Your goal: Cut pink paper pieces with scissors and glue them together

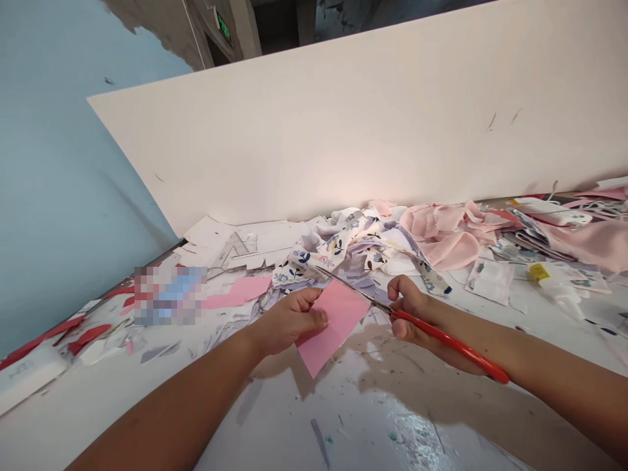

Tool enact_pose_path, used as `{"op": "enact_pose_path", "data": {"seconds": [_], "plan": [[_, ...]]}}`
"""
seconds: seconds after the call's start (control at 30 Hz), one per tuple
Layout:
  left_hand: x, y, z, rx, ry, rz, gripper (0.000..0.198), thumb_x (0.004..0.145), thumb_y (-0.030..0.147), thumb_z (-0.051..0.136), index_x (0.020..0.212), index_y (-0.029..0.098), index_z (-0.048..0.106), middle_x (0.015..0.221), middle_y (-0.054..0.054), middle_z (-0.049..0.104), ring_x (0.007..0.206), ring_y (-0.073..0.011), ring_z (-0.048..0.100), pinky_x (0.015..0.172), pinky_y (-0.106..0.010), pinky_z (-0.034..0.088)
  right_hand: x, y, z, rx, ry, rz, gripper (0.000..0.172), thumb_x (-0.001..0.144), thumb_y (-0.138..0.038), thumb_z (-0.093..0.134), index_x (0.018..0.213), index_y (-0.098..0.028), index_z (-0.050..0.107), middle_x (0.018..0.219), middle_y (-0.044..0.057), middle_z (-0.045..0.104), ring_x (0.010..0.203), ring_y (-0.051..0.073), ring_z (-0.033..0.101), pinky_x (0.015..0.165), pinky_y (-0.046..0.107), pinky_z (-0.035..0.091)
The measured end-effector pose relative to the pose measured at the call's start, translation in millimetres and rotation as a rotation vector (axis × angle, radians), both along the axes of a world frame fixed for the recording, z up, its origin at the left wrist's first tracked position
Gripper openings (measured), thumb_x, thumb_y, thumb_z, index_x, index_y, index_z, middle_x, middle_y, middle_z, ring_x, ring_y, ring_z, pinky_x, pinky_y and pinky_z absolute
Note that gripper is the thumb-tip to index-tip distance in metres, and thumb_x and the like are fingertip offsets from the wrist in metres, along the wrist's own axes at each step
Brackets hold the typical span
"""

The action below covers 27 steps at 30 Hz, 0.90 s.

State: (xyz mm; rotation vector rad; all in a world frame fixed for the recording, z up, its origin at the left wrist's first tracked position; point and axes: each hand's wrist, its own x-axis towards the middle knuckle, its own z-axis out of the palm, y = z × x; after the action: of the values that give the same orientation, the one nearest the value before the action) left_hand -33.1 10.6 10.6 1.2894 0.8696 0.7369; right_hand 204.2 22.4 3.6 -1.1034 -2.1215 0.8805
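Note:
A pink piece of paper (pixel 336 324) is pinched between the thumb and fingers of my left hand (pixel 294 320), held a little above the white table. My right hand (pixel 415 314) grips a pair of scissors (pixel 449 340) with red handles. Their metal blades reach left to the upper edge of the pink paper, and one blade shows beyond it. How far the blades are parted is hard to make out. Left of my left hand lies another pink paper piece (pixel 245 289). Behind the blades sits a heap of flower-printed cloth (pixel 338 245).
Pink cloth (pixel 446 226) is piled at the back right, near a white glue bottle (pixel 559 288) with a yellow part. Paper scraps and red pieces (pixel 88 338) litter the left. A white board (pixel 353 131) stands along the back, beside a blue wall (pixel 63 163).

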Motion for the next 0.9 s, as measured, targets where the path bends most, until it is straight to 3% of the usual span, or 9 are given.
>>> {"op": "enact_pose_path", "data": {"seconds": [0.17,0.4,0.5,0.7,0.8,0.9], "plan": [[0,0,-0.1,0.007,0.007,-0.004,0.022,0.07,0.036,0.06,0.081,0.017,0.056,0.064,0.002,0.048,0.052,-0.0059,0.042,0.048,-0.018,0.032,2,0,6.4,-0.077,-0.035,-0.03,0.039,0.066,-0.053,0.046,0.078,-0.024,0.023,0.045,-0.009,0.035,0.038,0.009,0.025,0.037,0.022,0.023],[1,1,-1.3,-0.006,-0.006,-0.003,0.026,0.069,0.035,0.061,0.088,0.018,0.058,0.069,0.0,0.052,0.056,-0.0078,0.047,0.05,-0.019,0.035,1,-5,33.4,-0.594,-0.112,-0.114,0.022,0.065,-0.039,0.047,0.072,-0.023,0.034,0.047,-0.005,0.047,0.032,0.006,0.024,0.029,0.022,0.025],[0,1,-1.6,-0.007,-0.014,-0.001,0.027,0.069,0.034,0.06,0.09,0.018,0.058,0.069,0.0,0.051,0.056,-0.0073,0.047,0.05,-0.018,0.036,-1,-8,40.6,-0.67,-0.083,-0.156,0.018,0.066,-0.036,0.046,0.071,-0.023,0.035,0.053,-0.003,0.052,0.033,0.007,0.028,0.03,0.021,0.027],[0,1,-1.4,-0.006,-0.018,-0.018,0.026,0.071,0.033,0.06,0.089,0.015,0.057,0.07,-0.001,0.049,0.057,-0.0072,0.046,0.051,-0.018,0.036,-2,-7,39.6,-0.512,-0.152,-0.163,0.023,0.068,-0.038,0.048,0.079,-0.025,0.032,0.049,-0.008,0.045,0.034,0.007,0.03,0.035,0.021,0.03],[1,1,-0.2,-0.004,-0.042,-0.033,0.027,0.07,0.032,0.061,0.09,0.014,0.058,0.07,-0.001,0.048,0.057,-0.0067,0.045,0.05,-0.018,0.036,2,-1,34.9,-0.202,-0.26,-0.199,0.029,0.068,-0.039,0.051,0.08,-0.024,0.03,0.053,-0.006,0.048,0.04,0.009,0.038,0.041,0.021,0.033],[1,0,1.0,-0.004,-0.038,-0.039,0.034,0.071,0.032,0.06,0.101,0.017,0.055,0.073,-0.002,0.05,0.059,-0.0079,0.047,0.052,-0.019,0.037,11,10,27.5,0.059,-0.531,-0.302,0.026,0.071,-0.042,0.047,0.083,-0.023,0.034,0.057,-0.002,0.053,0.047,0.015,0.048,0.042,0.023,0.032]]}}
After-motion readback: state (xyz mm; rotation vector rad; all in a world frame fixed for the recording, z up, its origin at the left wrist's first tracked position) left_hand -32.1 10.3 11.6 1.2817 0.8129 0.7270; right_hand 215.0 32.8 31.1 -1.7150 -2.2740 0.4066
